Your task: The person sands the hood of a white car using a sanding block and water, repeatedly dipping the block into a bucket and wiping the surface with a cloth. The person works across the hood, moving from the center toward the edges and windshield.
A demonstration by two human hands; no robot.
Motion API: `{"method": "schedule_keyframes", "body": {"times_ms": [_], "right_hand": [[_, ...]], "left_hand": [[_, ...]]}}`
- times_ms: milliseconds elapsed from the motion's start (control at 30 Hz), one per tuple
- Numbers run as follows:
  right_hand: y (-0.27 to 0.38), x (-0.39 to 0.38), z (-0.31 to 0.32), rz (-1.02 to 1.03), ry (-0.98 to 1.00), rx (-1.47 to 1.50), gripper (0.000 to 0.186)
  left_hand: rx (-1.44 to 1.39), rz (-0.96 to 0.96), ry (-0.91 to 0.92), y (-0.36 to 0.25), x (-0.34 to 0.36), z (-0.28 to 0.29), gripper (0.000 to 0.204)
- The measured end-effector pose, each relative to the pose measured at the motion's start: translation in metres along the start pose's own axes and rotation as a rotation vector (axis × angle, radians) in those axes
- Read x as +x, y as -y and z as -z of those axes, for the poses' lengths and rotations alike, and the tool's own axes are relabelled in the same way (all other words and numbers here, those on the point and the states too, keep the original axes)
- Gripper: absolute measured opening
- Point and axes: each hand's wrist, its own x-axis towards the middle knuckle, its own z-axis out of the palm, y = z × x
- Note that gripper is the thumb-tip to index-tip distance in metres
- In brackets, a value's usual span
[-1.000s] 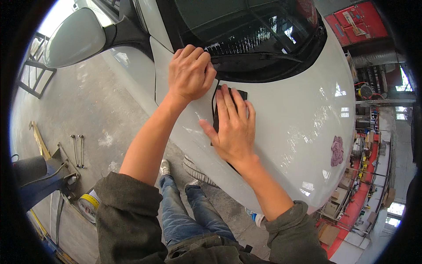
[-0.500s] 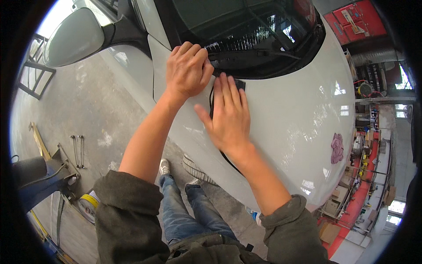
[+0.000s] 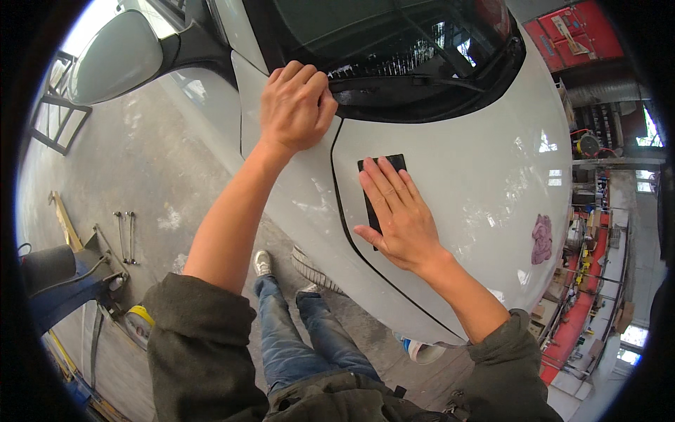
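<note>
The pale car hood lies in front of me, with a dark seam between it and the fender. My right hand rests flat on the hood, fingers stretched out, over a black rectangular sheet that looks like sandpaper. The sheet's far end and left edge show; the rest is under the palm. My left hand is closed in a fist at the fender's rear corner, beside the windshield. Whatever its fingers may hold is hidden.
A side mirror juts out at the upper left. On the hood's far right lies a crumpled purple cloth. Shelving with a red edge runs along the right. Two thin rods and a blue metal stand are at left.
My right hand has slid back from the windshield edge, toward me and to the right, and the black sheet has moved with it. The left fist stays in nearly the same place.
</note>
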Motion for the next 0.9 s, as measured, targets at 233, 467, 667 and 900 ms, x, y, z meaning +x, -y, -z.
{"method": "schedule_keyframes", "body": {"times_ms": [233, 467, 667, 900], "right_hand": [[-0.01, 0.052, -0.016, -0.058, -0.186, 0.033, 0.088], [-0.05, -0.182, 0.011, -0.208, 0.058, -0.002, 0.081], [-0.038, -0.137, 0.014, -0.292, 0.05, 0.073, 0.097], [-0.035, 0.039, -0.018, -0.081, -0.196, 0.101, 0.1]], "left_hand": [[0.021, -0.023, 0.112, -0.003, 0.01, -0.002, 0.015], [0.082, 0.015, 0.135, 0.001, 0.003, 0.003, 0.014], [0.083, 0.011, 0.15, -0.007, 0.006, 0.007, 0.011], [0.038, -0.053, 0.154, -0.014, 0.014, -0.009, 0.013]]}}
